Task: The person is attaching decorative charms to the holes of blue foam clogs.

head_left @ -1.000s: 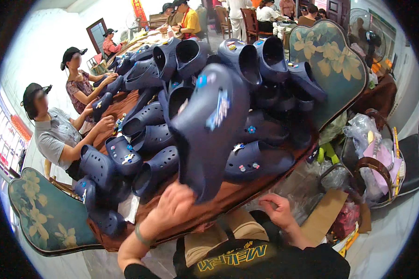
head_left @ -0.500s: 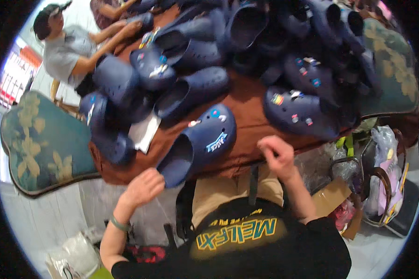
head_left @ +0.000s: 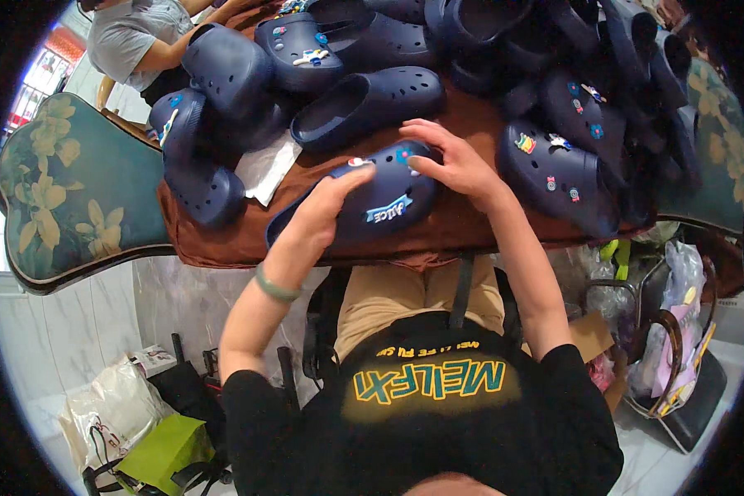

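A navy foam clog (head_left: 412, 192) lies slantwise at the near edge of the brown cloth, its toe to the right. It bears a blue ribbon-shaped charm (head_left: 388, 211), a blue flower charm (head_left: 403, 155) and a small white-and-red one. My left hand (head_left: 329, 207) is closed on the clog's middle, thumb laid over the top near the white-and-red charm; its other fingers are hidden. At the toe, my right hand (head_left: 463, 165) curves with thumb and fingers apart, the thumb over the clog by the flower charm and the forefinger past its far edge.
Many navy clogs crowd the brown cloth (head_left: 471, 112), including a plain one (head_left: 372, 103) just beyond and a charmed one (head_left: 558, 178) at right. White paper (head_left: 269, 169) lies at left. Patterned green chair backs (head_left: 58, 194) flank the table. Another person (head_left: 145, 41) works at far left.
My left hand has moved from the clog's heel up onto its middle. My right hand has come up and left from the table edge to the toe. The whole view has shifted slightly.
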A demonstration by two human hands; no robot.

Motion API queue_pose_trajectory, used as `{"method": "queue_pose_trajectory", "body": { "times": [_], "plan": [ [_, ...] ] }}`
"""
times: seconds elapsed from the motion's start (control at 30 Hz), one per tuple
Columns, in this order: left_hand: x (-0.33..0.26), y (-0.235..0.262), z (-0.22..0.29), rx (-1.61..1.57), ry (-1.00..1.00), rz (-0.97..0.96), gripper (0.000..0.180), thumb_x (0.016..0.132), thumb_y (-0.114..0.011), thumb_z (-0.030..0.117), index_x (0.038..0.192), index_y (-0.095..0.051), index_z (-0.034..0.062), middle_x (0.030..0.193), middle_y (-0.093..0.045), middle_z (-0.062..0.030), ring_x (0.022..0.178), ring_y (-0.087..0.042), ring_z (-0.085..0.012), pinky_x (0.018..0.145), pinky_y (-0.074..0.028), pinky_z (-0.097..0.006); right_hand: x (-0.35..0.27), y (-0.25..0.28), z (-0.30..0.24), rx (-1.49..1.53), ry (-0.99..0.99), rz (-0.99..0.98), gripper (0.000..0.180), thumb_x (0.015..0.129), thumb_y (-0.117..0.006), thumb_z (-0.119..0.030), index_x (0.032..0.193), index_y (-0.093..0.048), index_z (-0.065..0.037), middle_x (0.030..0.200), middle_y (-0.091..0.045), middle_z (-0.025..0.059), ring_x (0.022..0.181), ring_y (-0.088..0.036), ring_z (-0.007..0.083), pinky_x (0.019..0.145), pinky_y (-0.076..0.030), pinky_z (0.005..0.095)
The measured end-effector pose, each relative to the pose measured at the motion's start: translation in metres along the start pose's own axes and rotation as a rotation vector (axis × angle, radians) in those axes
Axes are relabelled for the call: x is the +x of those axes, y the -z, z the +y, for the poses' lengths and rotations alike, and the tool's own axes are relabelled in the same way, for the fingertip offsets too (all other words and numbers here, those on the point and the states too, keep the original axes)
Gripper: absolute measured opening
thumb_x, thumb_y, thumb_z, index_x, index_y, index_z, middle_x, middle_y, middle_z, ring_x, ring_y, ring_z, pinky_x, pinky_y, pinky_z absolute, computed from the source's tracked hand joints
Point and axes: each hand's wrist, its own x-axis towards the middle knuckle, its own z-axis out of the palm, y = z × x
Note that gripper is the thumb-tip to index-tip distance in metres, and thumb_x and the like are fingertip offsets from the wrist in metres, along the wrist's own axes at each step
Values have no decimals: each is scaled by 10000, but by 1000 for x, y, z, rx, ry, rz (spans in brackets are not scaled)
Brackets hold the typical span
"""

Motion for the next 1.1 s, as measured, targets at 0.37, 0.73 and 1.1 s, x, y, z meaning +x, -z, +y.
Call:
{"method": "queue_pose_trajectory", "body": {
  "times": [0.37,0.73,1.1],
  "plan": [
    [17,-33,-25,121,-203,-111,426,657,-649,-11,1080,-597,8,963,-644,-56,871,-627,-162,798,-496,-286,15,11,-21,-479,299,-322,413,826,-672,-269,1207,-612,-122,1162,-636,66,1104,-558,222,1052,-288,420],
    [38,-20,-13,122,-103,-141,308,655,-634,4,963,-629,-14,894,-656,-68,830,-630,-162,775,-502,-279,33,-23,-1,-590,21,-61,235,905,-517,-286,930,-687,-125,920,-674,87,881,-623,292,782,-478,407],
    [38,-20,-17,61,-121,-212,323,670,-613,5,991,-644,-18,893,-673,-65,815,-640,-157,793,-508,-279,41,-7,9,404,-317,14,300,961,-500,-268,889,-638,-12,829,-636,54,819,-628,147,765,-493,278]
  ]
}}
